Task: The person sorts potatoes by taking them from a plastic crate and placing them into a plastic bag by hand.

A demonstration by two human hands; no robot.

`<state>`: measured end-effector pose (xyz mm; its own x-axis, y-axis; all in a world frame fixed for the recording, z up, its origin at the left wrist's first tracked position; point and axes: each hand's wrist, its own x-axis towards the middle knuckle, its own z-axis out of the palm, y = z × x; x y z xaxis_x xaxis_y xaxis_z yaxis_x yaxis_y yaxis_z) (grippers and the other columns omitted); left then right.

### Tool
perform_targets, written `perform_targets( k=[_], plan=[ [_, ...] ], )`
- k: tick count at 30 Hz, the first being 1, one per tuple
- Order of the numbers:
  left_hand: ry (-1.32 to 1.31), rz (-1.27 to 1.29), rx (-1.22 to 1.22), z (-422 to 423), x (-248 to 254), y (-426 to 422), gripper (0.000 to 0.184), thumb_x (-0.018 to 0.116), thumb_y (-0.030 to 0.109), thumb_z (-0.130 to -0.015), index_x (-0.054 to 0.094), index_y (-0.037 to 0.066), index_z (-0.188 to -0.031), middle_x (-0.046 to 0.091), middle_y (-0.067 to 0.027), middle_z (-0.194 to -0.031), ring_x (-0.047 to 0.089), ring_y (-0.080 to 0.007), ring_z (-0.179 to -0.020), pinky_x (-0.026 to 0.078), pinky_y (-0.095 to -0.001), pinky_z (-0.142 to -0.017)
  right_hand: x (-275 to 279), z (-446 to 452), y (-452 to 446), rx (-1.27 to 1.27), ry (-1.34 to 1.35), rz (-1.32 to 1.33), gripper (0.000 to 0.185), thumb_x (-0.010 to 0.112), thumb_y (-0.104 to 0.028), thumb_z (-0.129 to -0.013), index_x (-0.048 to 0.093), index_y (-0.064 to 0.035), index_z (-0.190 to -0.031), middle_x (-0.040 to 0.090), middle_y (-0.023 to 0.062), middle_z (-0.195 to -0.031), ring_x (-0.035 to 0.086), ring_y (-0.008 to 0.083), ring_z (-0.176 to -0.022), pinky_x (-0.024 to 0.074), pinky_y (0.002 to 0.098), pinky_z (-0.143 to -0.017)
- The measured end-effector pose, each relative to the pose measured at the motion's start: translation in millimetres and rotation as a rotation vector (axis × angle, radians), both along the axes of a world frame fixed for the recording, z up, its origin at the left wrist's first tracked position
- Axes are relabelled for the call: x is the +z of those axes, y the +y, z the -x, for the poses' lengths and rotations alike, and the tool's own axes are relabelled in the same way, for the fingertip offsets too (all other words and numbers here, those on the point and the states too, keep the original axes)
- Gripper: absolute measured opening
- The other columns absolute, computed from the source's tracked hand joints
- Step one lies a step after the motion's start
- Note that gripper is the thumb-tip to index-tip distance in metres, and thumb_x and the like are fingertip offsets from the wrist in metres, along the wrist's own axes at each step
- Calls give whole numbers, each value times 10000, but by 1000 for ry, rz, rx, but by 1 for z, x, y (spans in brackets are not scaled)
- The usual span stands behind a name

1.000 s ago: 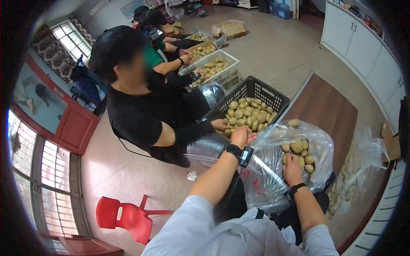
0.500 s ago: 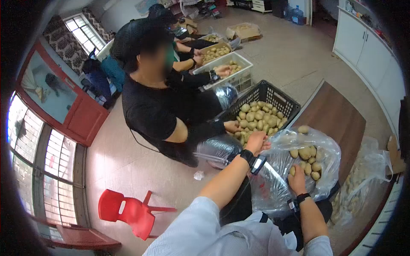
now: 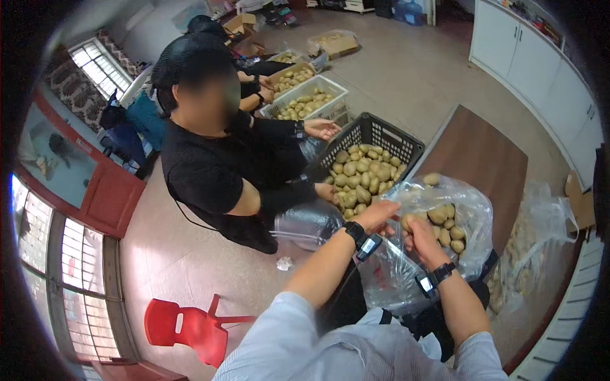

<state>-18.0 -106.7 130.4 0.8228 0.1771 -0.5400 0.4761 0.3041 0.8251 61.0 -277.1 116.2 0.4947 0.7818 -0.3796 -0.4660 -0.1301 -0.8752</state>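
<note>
A clear plastic bag point(image 3: 475, 216) lies over my lap, its mouth spread and several potatoes point(image 3: 450, 232) inside. My right hand point(image 3: 424, 241) is closed around a potato point(image 3: 414, 221) at the left side of the bag's mouth. Just left of it, my left hand point(image 3: 376, 217) reaches over the bag's edge with fingers stretched out and apart, and I see nothing held in it. Beyond my left hand stands a black plastic crate point(image 3: 410, 147) heaped with potatoes point(image 3: 361, 171). One single potato point(image 3: 431, 179) rests by the far edge of the bag.
A co-worker in black point(image 3: 210, 165) sits at my left, one hand point(image 3: 325, 192) at the crate. Past it are a white crate point(image 3: 330, 89) of potatoes and other workers' arms. A brown board point(image 3: 486, 159) lies ahead right, a filled bag point(image 3: 527, 247) at right, a red chair point(image 3: 197, 330) at left.
My right hand has lifted a potato from inside the bag and moved up and left, close to my left hand. The co-worker's far hand has drawn back from the white crate. The view has shifted.
</note>
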Motion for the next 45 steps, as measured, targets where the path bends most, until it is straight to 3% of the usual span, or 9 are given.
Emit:
perform_targets(
  k=[12, 14, 16, 17, 24, 28, 33, 39, 45],
  plan=[
    [-120, 139, -193, -1, -21, 14, 334, 495, 380, -946, 552, 77, -1072, 627, -38, -842, 621, -128, -632, 464, -237, -453, -24, 1, 5, 4, -353, 8, 265, 520, -271, -946, 562, -21, -1023, 555, 7, -719, 479, 67, -563, 386, 221, -489],
    [-134, 172, -5, -3, -17, 16, 330, 482, 381, -952, 551, 79, -1066, 623, -45, -824, 615, -135, -632, 463, -232, -450, -42, -2, -4, -22, -401, 73, 236, 535, -247, -935, 558, -24, -1009, 554, 7, -721, 499, 79, -590, 399, 239, -503],
    [-125, 222, 171, -11, -48, 30, 342, 476, 399, -953, 546, 82, -1065, 622, -63, -840, 605, -158, -617, 470, -249, -455, -83, -11, -21, -20, -847, 202, 273, 577, -241, -891, 559, 2, -1013, 562, 24, -739, 538, 127, -654, 433, 296, -562],
    [-146, 274, 193, -9, -48, 37, 348, 471, 407, -954, 544, 85, -1062, 620, -70, -853, 603, -167, -626, 477, -262, -464, -82, -17, -33, 36, -808, 227, 379, 637, -291, -818, 558, 20, -1022, 629, 198, -903, 605, 353, -868, 468, 426, -739],
    [-120, 294, 575, -1, -59, 64, 430, 447, 370, -959, 472, -19, -1143, 586, -168, -949, 627, -274, -743, 561, -380, -597, -101, -33, -82, -196, -1236, 496, 322, 606, -143, -781, 513, 21, -1042, 534, 265, -1048, 520, 435, -985, 427, 488, -830],
    [-99, 330, 817, 0, -55, 65, 404, 456, 289, -959, 441, -42, -1189, 535, -216, -1121, 608, -328, -911, 576, -430, -710, -89, -33, -81, -116, -1113, 555, 482, 592, -86, -767, 443, -10, -1218, 446, 260, -1207, 458, 422, -1124, 410, 449, -927],
    [-211, 206, 828, 3, -107, 93, 325, 462, 175, -939, 449, -10, -1206, 484, -143, -1232, 506, -307, -1104, 556, -486, -814, -95, -37, -75, -50, -1298, 523, 487, 551, -32, -764, 439, -16, -1237, 438, 233, -1229, 458, 412, -1124, 409, 448, -937],
    [-193, 189, 818, 10, -88, 87, 300, 544, 147, -899, 497, -17, -1145, 497, -133, -1193, 528, -277, -1048, 580, -437, -761, -91, -24, -78, 83, -1337, 605, 317, 467, -62, -822, 527, -108, -1130, 540, 186, -997, 578, 401, -878, 481, 493, -723],
    [-59, 236, 799, 12, -82, 86, 240, 533, 135, -899, 551, -33, -1068, 575, -139, -1092, 625, -297, -887, 568, -355, -697, -90, -15, -78, 146, -1334, 596, 294, 466, -46, -815, 511, -74, -1104, 531, 198, -998, 573, 404, -898, 480, 492, -728]
  ],
)
